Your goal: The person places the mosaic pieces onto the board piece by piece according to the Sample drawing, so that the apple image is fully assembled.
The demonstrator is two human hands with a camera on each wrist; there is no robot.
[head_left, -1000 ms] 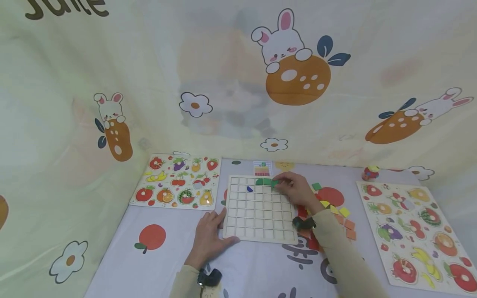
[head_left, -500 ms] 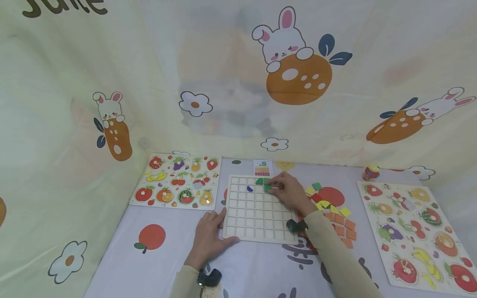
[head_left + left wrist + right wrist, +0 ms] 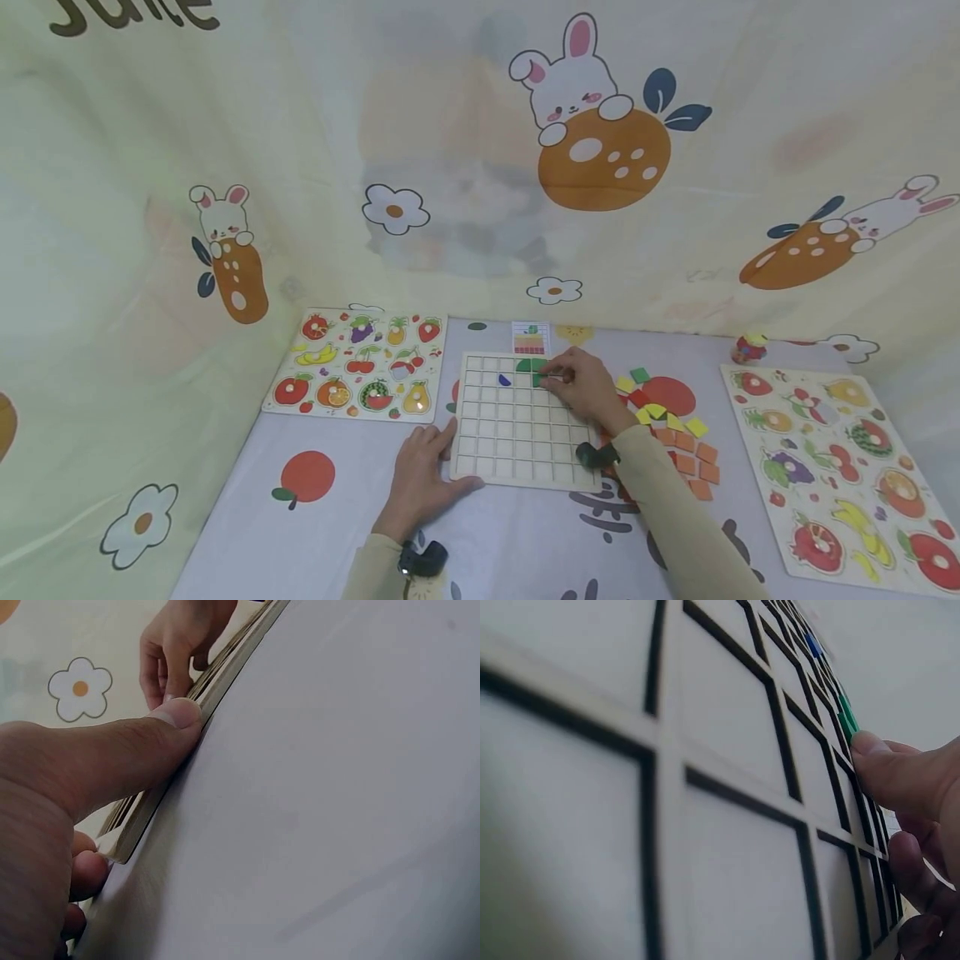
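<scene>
A pale grid board lies flat in front of me. My left hand braces its near left corner, fingers along the left side and thumb straight along the front edge; in the left wrist view the thumb presses that edge. My right hand pinches a green tile in the second row, right below the green pieces in the top row. Its fingertips partly hide the tile. A blue rounded piece sits in a second-row cell to the left.
Loose orange tiles, yellow tiles and a green tile lie right of the board. A small picture card is behind it. Fruit puzzle boards stand left and right; a small figurine is at the back.
My right hand has moved left and slightly nearer with the green tile, from the top row to the second row, then held there. My left hand has stayed at the board's corner.
</scene>
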